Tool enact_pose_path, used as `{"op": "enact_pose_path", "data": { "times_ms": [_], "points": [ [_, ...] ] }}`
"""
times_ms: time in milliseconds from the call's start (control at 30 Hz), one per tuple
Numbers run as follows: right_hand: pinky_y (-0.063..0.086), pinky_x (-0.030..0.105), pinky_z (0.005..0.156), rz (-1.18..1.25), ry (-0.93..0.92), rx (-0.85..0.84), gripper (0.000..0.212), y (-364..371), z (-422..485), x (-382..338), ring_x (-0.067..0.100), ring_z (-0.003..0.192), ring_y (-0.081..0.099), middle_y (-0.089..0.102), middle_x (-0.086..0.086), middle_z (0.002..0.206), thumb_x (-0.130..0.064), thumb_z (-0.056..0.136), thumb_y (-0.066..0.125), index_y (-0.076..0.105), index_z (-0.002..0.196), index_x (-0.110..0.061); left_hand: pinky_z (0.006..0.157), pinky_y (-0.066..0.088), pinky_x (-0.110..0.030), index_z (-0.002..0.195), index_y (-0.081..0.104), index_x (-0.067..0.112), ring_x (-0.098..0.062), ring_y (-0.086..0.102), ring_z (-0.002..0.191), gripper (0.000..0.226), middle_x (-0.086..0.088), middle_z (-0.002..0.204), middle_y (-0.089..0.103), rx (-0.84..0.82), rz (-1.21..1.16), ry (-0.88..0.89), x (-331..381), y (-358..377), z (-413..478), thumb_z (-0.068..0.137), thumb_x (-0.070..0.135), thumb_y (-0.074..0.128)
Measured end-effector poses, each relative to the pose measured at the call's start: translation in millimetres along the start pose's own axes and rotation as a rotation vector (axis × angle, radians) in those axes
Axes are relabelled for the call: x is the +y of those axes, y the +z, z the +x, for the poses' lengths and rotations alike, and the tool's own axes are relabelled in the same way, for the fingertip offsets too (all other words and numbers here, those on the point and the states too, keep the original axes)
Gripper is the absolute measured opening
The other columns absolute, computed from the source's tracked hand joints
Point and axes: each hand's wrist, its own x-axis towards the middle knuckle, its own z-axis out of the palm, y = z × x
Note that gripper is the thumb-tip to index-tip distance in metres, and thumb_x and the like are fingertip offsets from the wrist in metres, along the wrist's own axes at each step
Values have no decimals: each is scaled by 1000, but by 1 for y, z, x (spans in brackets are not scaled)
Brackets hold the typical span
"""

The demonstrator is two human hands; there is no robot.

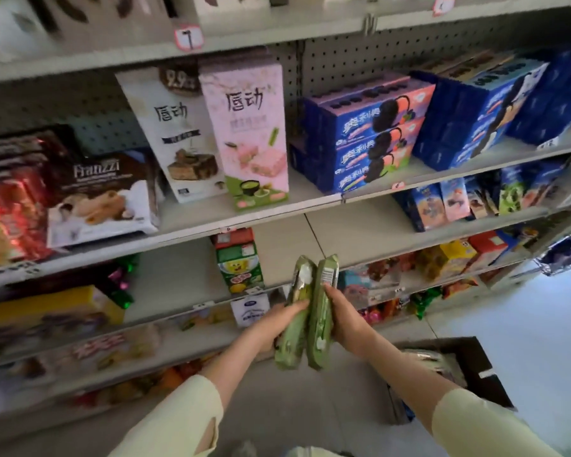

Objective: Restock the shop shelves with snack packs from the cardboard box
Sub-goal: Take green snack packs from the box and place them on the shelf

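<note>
Two green snack packs up in front of the shelves, one in each of my hands.

My left hand point(282, 319) curls around the left green pack point(295, 311), my right hand point(342, 319) grips the right green pack point(322, 313); they touch side by side, just below the green-and-red carton point(239, 262) on the shelf point(185, 275). The cardboard box point(455, 374) sits lower right of that carton, on the floor.

Soft daylight, blurred edges, wide-angle bending

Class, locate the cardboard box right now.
In the head view, the cardboard box sits on the floor at lower right, beside the right forearm, below the shelves.
</note>
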Motion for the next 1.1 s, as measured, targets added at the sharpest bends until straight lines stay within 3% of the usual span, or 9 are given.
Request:
{"op": "enact_pose_path", "data": {
  "times_ms": [100, 233, 333, 400, 467, 533, 667, 967, 1100],
  "points": [
    [56, 29, 72, -93, -60, 87, 43, 39, 9, 10, 18, 90, 68, 67, 9, 108, -39, 96, 49, 50, 129, -11, 63, 53, -18, 102, 64, 26, -8, 67, 79, 27, 7, 88, 70, 4, 25, 21, -9, -34, -19, 90, 49, 56],
    [55, 42, 85, -105, -33, 138, 40, 90, 16, 27, 24, 95, 66, 65, 8, 107, -29, 86, 69, 46, 117, -17, 72, 53, -20, 103, 61, 27, -10, 66, 88, 20, 6, 97, 69, -31, 35, 39, -28, -83, -39, 88, 39, 63],
    [55, 52, 83, -77, 49, 112, 96, 121, 24, 34, 29, 102, 66, 63, 11, 119, -48, 61, 85, 29, 134, -17, 96, 51, -38, 108, 62, 23, -22, 66, 103, 25, -6, 113, 69, -58, -34, 33, -44, -118, -45, 84, 27, 70],
    [51, 55, 91, -94, 83, 64, 111, 133, 36, 41, 30, 113, 60, 58, 9, 128, -66, 53, 81, 28, 140, -22, 99, 49, -44, 110, 63, 22, -25, 66, 107, 29, -9, 115, 69, -85, -53, 43, -55, -140, -49, 83, 24, 72],
    [45, 54, 99, -102, 131, 28, 85, 153, 40, 41, 30, 118, 56, 58, 8, 129, -70, 68, 67, 44, 134, -22, 98, 49, -46, 115, 63, 19, -26, 66, 106, 41, -9, 113, 70, -82, -55, 45, -66, -163, -50, 78, 28, 77],
    [48, 51, 95, -87, 135, 31, 52, 176, 39, 39, 31, 113, 57, 61, 12, 122, -52, 89, 55, 54, 126, -16, 100, 48, -47, 121, 62, 17, -26, 66, 106, 67, -8, 113, 70, -73, -74, 23, -75, -186, -50, 64, 44, 84],
    [51, 40, 79, -83, 121, 27, 26, 206, 46, 43, 28, 99, 60, 65, 11, 105, -30, 96, 52, 61, 111, -10, 104, 45, -42, 120, 64, 22, -24, 64, 110, 80, -5, 117, 69, -86, -116, -76, -87, -221, -55, 57, 68, 77],
    [50, 45, 91, 108, 105, 76, 35, 233, 58, 57, 32, 111, 60, 65, 15, 118, -25, 92, 59, 59, 122, -7, 105, 41, -43, 129, 56, 30, -25, 52, 124, 95, 2, 134, 56, 197, -156, -40, -96, -239, -61, 55, 90, 56],
    [51, 47, 91, 91, 125, -6, 35, 240, 61, 60, 34, 108, 64, 67, 19, 116, -24, 94, 56, 57, 123, -5, 102, 45, -44, 118, 63, 25, -22, 61, 113, 93, 1, 118, 68, 165, -270, -12, -96, -236, -70, 45, 83, 67]
  ]
}}
